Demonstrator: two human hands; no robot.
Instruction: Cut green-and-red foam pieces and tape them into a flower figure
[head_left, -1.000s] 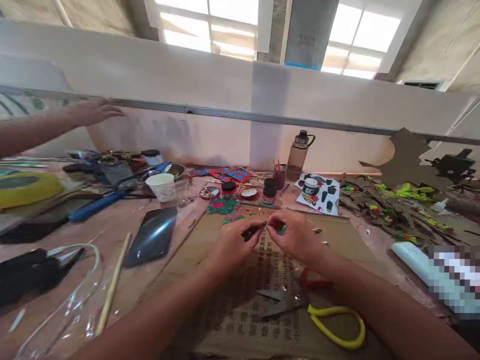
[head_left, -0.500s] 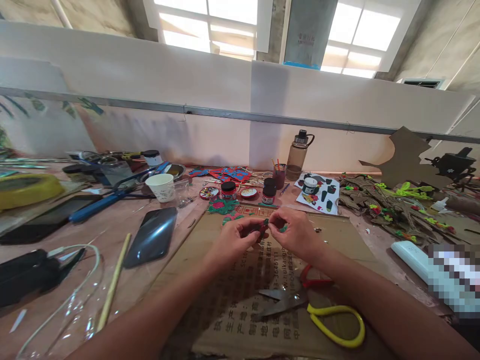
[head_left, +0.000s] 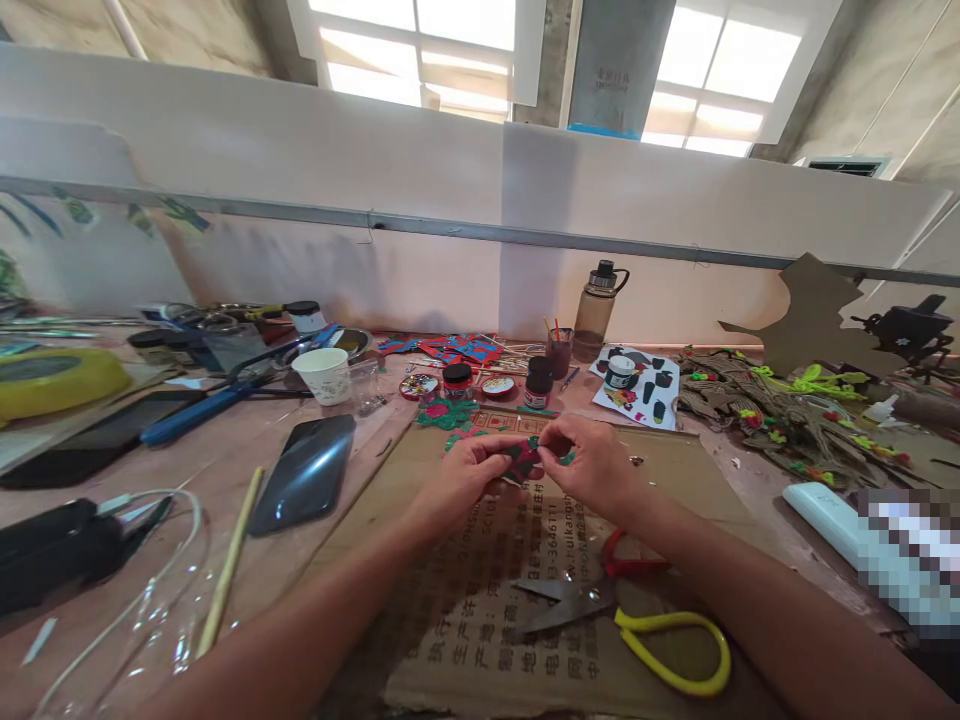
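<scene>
Above the cardboard sheet (head_left: 360, 540), my left hand (head_left: 474, 476) is closed on a small painted cutout (head_left: 523, 459) in dark red and green. My right hand (head_left: 592, 462) pinches at the cutout's right edge, its fingertips pressed together; what exactly lies between them is too small to make out. Past my hands, green and red painted pieces (head_left: 444, 412) lie at the cardboard's far edge. Nearer to me, scissors (head_left: 585, 603) with one red and one yellow handle lie with their blades apart on the cardboard, under my right forearm.
Paint jars (head_left: 457, 380), a brush cup (head_left: 559, 352) and a water bottle (head_left: 596, 310) stand at the back. On the left are a paper cup (head_left: 322, 375), a phone (head_left: 304, 475) and a wooden stick (head_left: 231, 560). Twisted brown cord pieces (head_left: 780, 410) heap up at the right.
My left hand has turned the cutout so that more of its red and green face shows. My right hand stays pinched beside it, almost unmoved.
</scene>
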